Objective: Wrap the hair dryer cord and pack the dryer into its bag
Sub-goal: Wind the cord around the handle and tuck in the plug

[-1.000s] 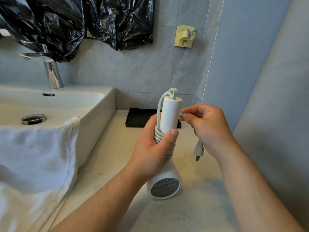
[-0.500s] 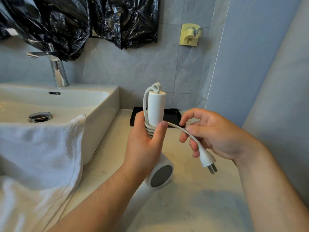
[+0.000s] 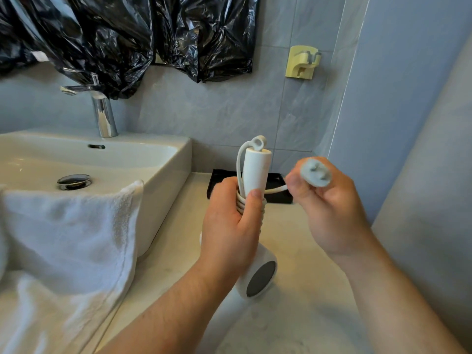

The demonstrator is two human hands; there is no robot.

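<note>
A white hair dryer (image 3: 256, 172) is held handle-up over the counter, its grilled end (image 3: 260, 278) pointing down toward me. My left hand (image 3: 231, 226) grips the handle over several coils of the white cord (image 3: 241, 203). A short free length of cord runs right to the plug (image 3: 316, 172), which my right hand (image 3: 329, 208) pinches with its prongs facing me. No dryer bag is recognisable in view.
A white basin (image 3: 163, 159) with a chrome tap (image 3: 102, 111) sits at left, a white towel (image 3: 66, 241) draped over its front. A black tray (image 3: 277, 194) lies against the tiled wall. Black plastic sheeting (image 3: 127, 39) and a yellow wall hook (image 3: 302, 62) hang above. A wall stands close at right.
My right hand has lifted the plug from below the handle up to handle height and turned its prongs toward me. The left hand keeps its grip on the coiled handle.
</note>
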